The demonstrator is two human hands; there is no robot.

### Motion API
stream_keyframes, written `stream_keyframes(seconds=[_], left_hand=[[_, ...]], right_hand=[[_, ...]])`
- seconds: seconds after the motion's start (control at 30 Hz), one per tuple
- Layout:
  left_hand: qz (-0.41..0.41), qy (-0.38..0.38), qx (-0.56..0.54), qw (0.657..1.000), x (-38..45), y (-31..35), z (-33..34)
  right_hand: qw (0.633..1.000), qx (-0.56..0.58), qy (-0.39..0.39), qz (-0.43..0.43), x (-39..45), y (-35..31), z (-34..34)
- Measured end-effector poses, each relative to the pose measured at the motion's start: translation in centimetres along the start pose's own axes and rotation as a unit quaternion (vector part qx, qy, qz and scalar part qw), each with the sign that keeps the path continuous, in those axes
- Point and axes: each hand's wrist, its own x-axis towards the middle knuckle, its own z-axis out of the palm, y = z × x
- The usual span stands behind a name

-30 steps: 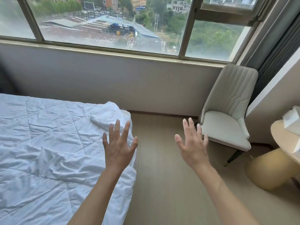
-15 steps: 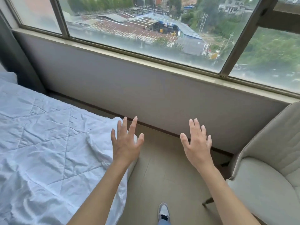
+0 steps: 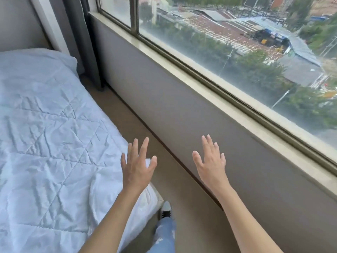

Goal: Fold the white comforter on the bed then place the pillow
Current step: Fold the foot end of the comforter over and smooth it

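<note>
A strip of bare floor (image 3: 184, 190) is left open between the bed (image 3: 158, 199) and the wall (image 3: 182, 114) under the window (image 3: 237, 52). Its far end is closed off by a curtain (image 3: 91, 52). The near end is partly taken up by a foot (image 3: 166, 209). Both hands are held in open air above the strip.

- No readable txt, labels, brands or nos. anywhere in view
- Buildings (image 3: 269, 36) thru the window (image 3: 237, 52): any signs too small/blurry to read
</note>
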Motion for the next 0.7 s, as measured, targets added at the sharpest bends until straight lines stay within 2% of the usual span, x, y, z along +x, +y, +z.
stream_keyframes(seconds=[0.2,0.3,0.4,0.53,0.63,0.7], left_hand=[[-0.134,0.012,-0.016,0.991,12.3,-2.0,5.1],[-0.18,0.054,0.001,0.982,16.5,-2.9,4.7],[-0.268,0.096,0.012,0.959,18.3,-4.9,4.4],[-0.425,0.159,0.0,0.891,17.4,-8.0,4.9],[-0.545,0.184,-0.021,0.818,15.4,-9.6,6.9],[-0.624,0.19,-0.029,0.757,14.3,-9.8,8.5]], right_hand=[[0.994,-0.03,-0.082,-0.059,16.7,-1.6,2.2],[0.986,-0.031,-0.127,-0.107,24.0,-5.1,3.5],[0.963,-0.045,-0.184,-0.191,29.3,-10.2,6.7],[0.904,-0.06,-0.287,-0.312,32.8,-17.5,12.8],[0.835,-0.089,-0.37,-0.398,33.5,-21.8,18.2],[0.78,-0.109,-0.417,-0.454,33.5,-23.7,21.2]])
